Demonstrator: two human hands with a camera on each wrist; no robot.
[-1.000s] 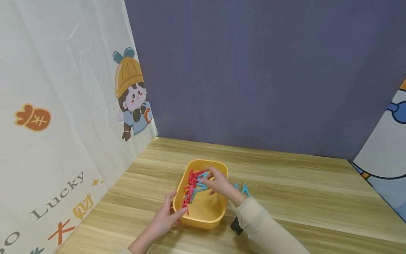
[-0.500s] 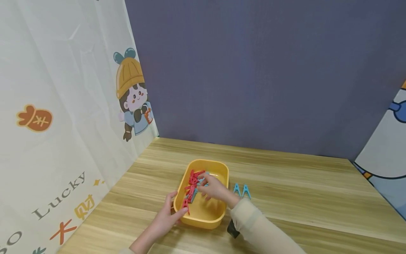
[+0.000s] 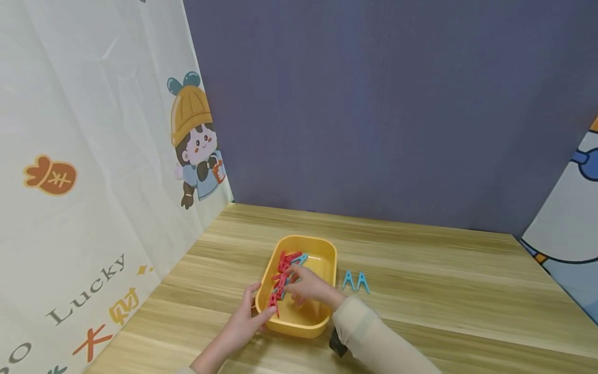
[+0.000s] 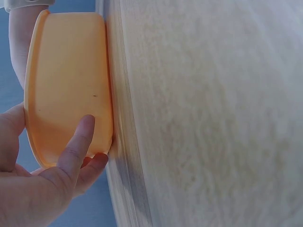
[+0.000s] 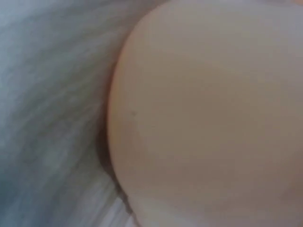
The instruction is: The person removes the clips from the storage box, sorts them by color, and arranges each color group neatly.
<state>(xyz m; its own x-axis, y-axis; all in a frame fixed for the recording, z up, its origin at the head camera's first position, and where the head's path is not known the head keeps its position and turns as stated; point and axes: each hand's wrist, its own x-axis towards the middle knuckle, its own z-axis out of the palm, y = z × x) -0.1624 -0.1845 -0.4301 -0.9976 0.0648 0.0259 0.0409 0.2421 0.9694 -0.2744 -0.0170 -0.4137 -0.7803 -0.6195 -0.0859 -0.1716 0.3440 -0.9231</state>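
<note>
A yellow plastic basin [image 3: 303, 328] holds several red clothespins [image 3: 282, 280] and blue clothespins [image 3: 301, 258], heaped along its left side. My left hand [image 3: 245, 322] grips the basin's near left corner, thumb over the rim. In the left wrist view, the fingers of that left hand [image 4: 57, 175] lie against the outer wall. My right hand [image 3: 308, 287] reaches inside, fingertips bent down among the clothespins; whether it pinches one I cannot tell. The basin's pale wall [image 5: 203, 113] fills most of the blurred right wrist view.
Two blue clothespins [image 3: 362, 282] lie side by side on the wooden table [image 3: 444, 296], right of the basin. A small black object [image 3: 337, 343] shows at the right sleeve. A printed white cloth [image 3: 117, 156] hangs at the left and a dark panel [image 3: 374, 114] stands behind.
My right hand has moved left and nearer me inside the basin, uncovering a blue clothespin at its far end. Both blue clothespins on the table now show fully. My left hand keeps its hold.
</note>
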